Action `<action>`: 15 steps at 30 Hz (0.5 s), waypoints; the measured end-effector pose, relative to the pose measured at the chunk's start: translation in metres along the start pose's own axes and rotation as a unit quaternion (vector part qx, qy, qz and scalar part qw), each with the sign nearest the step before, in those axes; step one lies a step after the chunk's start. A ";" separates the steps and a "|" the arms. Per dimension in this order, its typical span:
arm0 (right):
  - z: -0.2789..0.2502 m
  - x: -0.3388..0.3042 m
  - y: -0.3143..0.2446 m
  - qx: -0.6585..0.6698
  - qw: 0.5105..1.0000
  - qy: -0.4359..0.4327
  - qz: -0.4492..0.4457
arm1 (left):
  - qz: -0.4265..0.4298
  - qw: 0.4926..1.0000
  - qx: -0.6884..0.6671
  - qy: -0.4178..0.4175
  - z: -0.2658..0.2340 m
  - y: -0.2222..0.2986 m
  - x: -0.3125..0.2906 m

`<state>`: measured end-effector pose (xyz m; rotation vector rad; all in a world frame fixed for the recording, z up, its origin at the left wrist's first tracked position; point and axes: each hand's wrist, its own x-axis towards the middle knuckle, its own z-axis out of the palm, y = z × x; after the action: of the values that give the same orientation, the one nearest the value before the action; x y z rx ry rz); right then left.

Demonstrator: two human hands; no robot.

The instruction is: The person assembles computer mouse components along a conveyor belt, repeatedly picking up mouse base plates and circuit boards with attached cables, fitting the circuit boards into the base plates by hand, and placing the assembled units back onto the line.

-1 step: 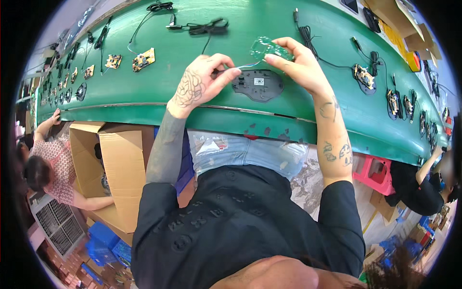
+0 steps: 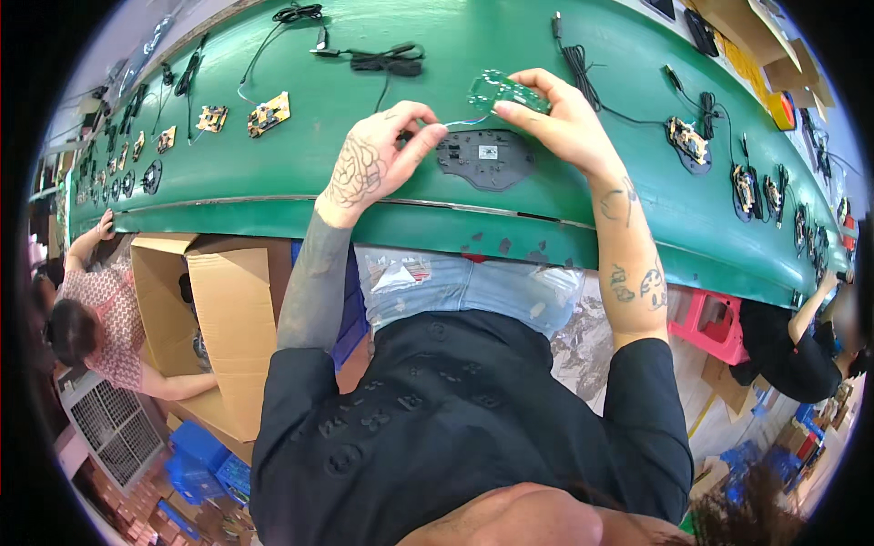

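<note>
One board [image 2: 494, 88], likely light, stiff and fragile, is above the bench [image 2: 273, 164], best held by its edges; fingers of the right hand [image 2: 560, 123] clamp it; those of the left hand [image 2: 375, 153] pinch its soft-looking wires [image 2: 466, 121].

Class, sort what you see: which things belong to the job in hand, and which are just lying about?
Job in hand:
green circuit board, in the right hand
thin coloured wires, at the left hand
dark base plate, on the green bench

Probably just lying about:
pink stool
blue plastic container
grey grille
</note>
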<state>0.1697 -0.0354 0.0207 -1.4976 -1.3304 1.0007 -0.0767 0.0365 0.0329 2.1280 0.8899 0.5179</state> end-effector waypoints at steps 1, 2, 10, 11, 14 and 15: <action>0.003 0.002 0.001 -0.058 0.998 0.010 0.017 | 0.085 0.994 0.026 0.066 0.007 -0.013 -0.002; 0.006 0.003 0.002 -0.116 0.992 0.020 0.034 | 0.085 0.994 0.024 0.063 0.009 -0.019 -0.005; 0.007 0.004 0.009 -0.198 0.979 0.042 0.034 | 0.119 0.989 0.080 0.044 0.024 -0.019 -0.009; 0.008 0.004 0.008 -0.209 0.976 0.049 0.043 | 0.106 0.988 0.105 0.032 0.024 -0.020 -0.009; 0.011 0.002 0.002 -0.233 0.968 0.064 0.062 | 0.114 0.979 0.164 0.036 0.025 -0.020 -0.007; 0.012 0.002 -0.001 -0.245 0.964 0.070 0.071 | 0.136 0.969 0.199 0.052 0.025 -0.019 -0.006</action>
<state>0.1578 -0.0322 0.0183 -2.0172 -1.4479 0.6576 -0.0739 0.0293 0.0021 2.6337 0.8133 0.6355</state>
